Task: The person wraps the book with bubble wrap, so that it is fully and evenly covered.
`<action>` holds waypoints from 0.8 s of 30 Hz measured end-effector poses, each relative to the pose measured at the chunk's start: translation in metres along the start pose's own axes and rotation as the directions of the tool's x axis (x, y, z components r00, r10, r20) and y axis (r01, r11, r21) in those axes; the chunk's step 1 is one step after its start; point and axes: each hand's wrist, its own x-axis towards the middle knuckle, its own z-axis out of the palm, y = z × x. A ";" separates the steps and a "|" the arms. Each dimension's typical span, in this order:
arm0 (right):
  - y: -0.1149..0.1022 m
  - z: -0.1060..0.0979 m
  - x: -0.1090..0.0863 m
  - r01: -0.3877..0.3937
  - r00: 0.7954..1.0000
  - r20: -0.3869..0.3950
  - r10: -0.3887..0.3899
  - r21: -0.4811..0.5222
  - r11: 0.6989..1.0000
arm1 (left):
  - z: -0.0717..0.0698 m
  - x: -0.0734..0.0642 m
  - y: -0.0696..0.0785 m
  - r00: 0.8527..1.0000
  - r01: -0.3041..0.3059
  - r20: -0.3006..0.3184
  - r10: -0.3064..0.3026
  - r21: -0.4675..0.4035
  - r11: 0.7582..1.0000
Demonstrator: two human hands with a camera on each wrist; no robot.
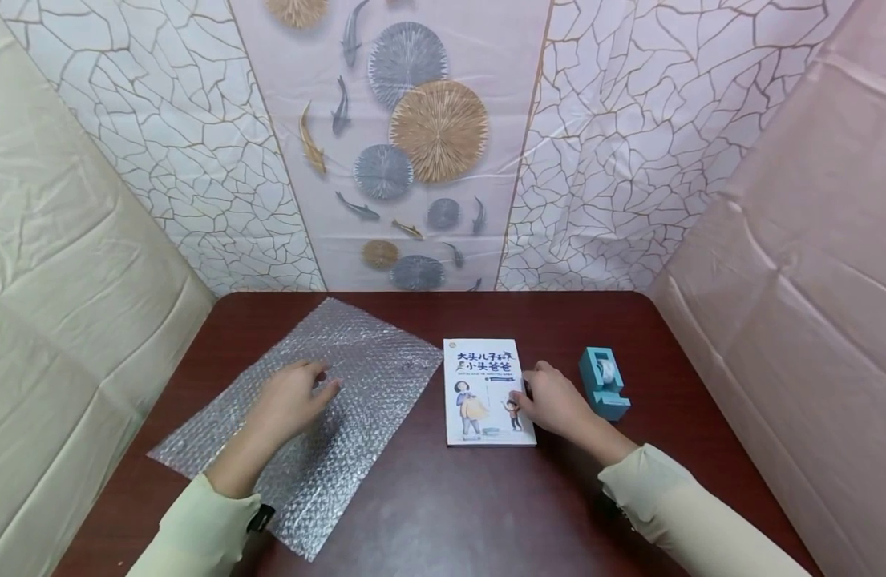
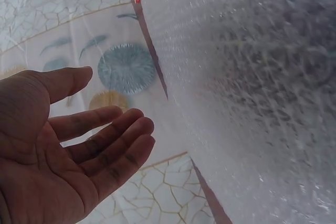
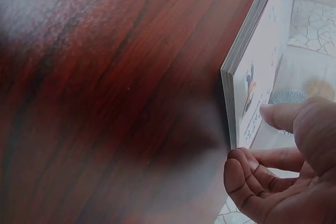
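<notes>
A sheet of clear bubble wrap (image 1: 385,401) lies spread at a slant over the left of the table. My left hand (image 1: 291,401) hovers above it, palm inward, fingers loosely bent and thumb apart; in the left wrist view nothing is between those fingers (image 2: 113,140). To the right of the sheet is a white picture book (image 1: 479,389), cover up, with blue Chinese title characters and drawn figures. My right hand (image 1: 558,401) grips its right edge: the thumb (image 3: 281,116) is over the cover and the curled fingers (image 3: 239,177) are at the edge.
A teal tape dispenser (image 1: 603,383) with a roll of tape stands right of the book, just beyond the right hand. The dark red wooden table (image 1: 428,513) meets a patterned cloth backdrop (image 1: 428,224) behind and beige cloth walls at both sides.
</notes>
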 end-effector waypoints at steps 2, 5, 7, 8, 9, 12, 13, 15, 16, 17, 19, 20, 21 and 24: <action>0.002 0.001 0.001 0.000 1.000 0.009 -0.001 0.038 0.999 | 0.001 0.003 0.004 1.000 -0.011 0.009 0.011 0.004 1.000; 0.004 0.002 0.002 -0.010 1.000 0.018 0.008 0.119 0.993 | 0.002 0.008 0.010 0.999 -0.022 0.027 0.022 0.001 1.000; 0.006 0.003 0.003 -0.035 0.999 0.027 0.031 0.166 0.985 | 0.003 0.011 0.015 0.999 -0.029 0.037 0.029 -0.015 0.999; 0.007 0.004 0.004 -0.049 0.999 0.031 0.044 0.184 0.982 | 0.004 0.013 0.018 0.999 -0.031 0.043 0.031 -0.020 0.999; 0.007 0.004 0.004 -0.060 0.998 0.034 0.055 0.194 0.979 | 0.005 0.014 0.021 0.998 -0.036 0.046 0.037 -0.026 0.999; 0.008 0.004 0.005 -0.081 0.996 0.048 0.072 0.201 0.976 | 0.008 0.019 0.028 0.997 -0.058 0.057 0.060 -0.048 0.997; 0.008 0.004 0.005 -0.081 0.996 0.050 0.072 0.201 0.976 | 0.010 0.021 0.030 0.996 -0.065 0.060 0.068 -0.057 0.996; 0.008 0.004 0.005 -0.076 0.996 0.050 0.068 0.198 0.977 | 0.014 0.024 0.034 0.993 -0.098 0.057 0.102 -0.062 0.993; 0.008 0.004 0.005 -0.073 0.997 0.050 0.064 0.198 0.978 | 0.016 0.026 0.035 0.992 -0.111 0.059 0.115 -0.066 0.992; 0.008 0.004 0.004 -0.073 0.997 0.051 0.064 0.199 0.977 | 0.018 0.028 0.037 0.990 -0.124 0.057 0.128 -0.067 0.990; 0.008 0.003 0.004 -0.076 0.996 0.059 0.066 0.200 0.977 | 0.024 0.031 0.041 0.986 -0.156 0.053 0.159 -0.063 0.986; 0.008 0.003 0.004 -0.083 0.995 0.067 0.071 0.203 0.976 | 0.027 0.033 0.043 0.984 -0.172 0.046 0.174 -0.054 0.984; 0.008 0.003 0.004 -0.090 0.994 0.075 0.076 0.205 0.975 | 0.030 0.035 0.044 0.981 -0.190 0.039 0.192 -0.047 0.981; 0.008 0.002 0.003 -0.114 0.991 0.100 0.094 0.211 0.971 | 0.038 0.039 0.052 0.973 -0.227 0.033 0.228 -0.023 0.974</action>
